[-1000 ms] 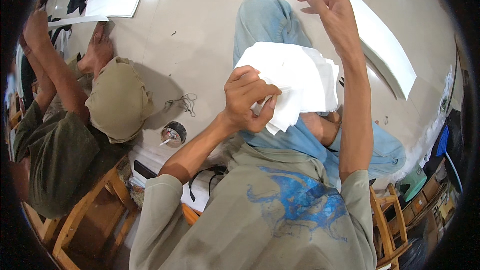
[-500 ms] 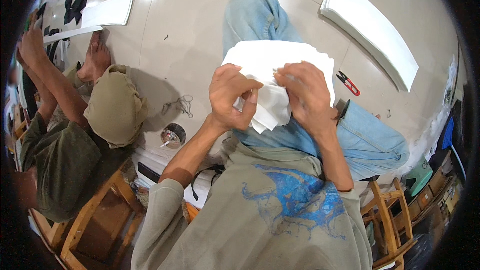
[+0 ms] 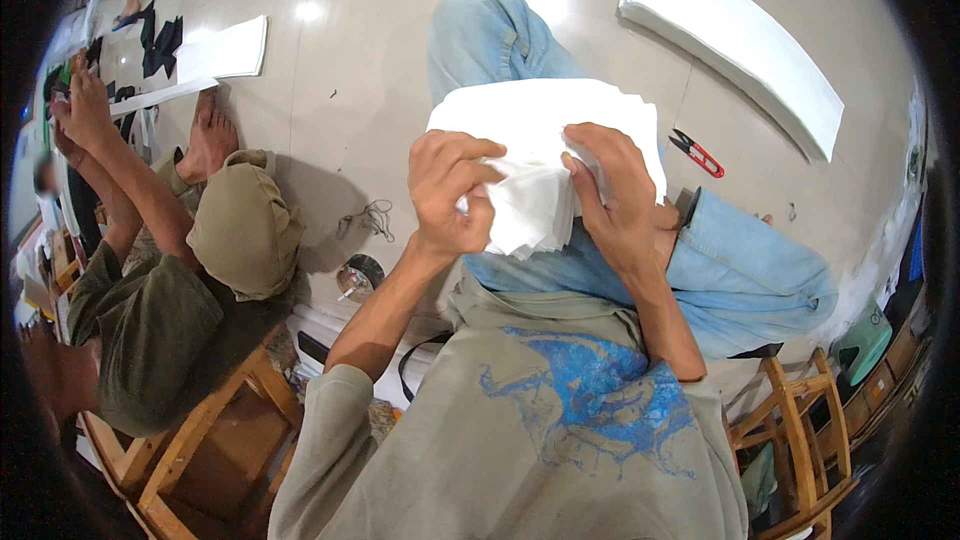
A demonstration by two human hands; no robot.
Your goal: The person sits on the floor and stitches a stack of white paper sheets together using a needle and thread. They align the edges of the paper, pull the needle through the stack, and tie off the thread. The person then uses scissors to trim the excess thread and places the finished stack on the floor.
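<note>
A stack of white fabric pieces (image 3: 540, 100) lies across my lap, its near edge folded up into layered, fanned folds. My left hand (image 3: 445, 190) is curled at the left side of these folds, fingertips and thumb closed on the cloth, slightly blurred. On the right side, my right hand (image 3: 615, 190) pinches the top layers between thumb and forefinger. The two hands are a little apart, with the folded cloth showing between them. Red-handled thread snips (image 3: 697, 153) lie on the floor to the right of the stack.
A long stack of white fabric (image 3: 735, 45) lies at the far right, a smaller white stack (image 3: 222, 48) at the far left. Beside me on the left sits a co-worker in a cap (image 3: 245, 225). An ashtray (image 3: 360, 275) and tangled thread (image 3: 368, 220) lie between us. Wooden stools (image 3: 800, 430) stand nearby.
My hands have moved apart, the left one shifting left and loosening its pinch. The folded edge between them has opened wider. The view has shifted slightly.
</note>
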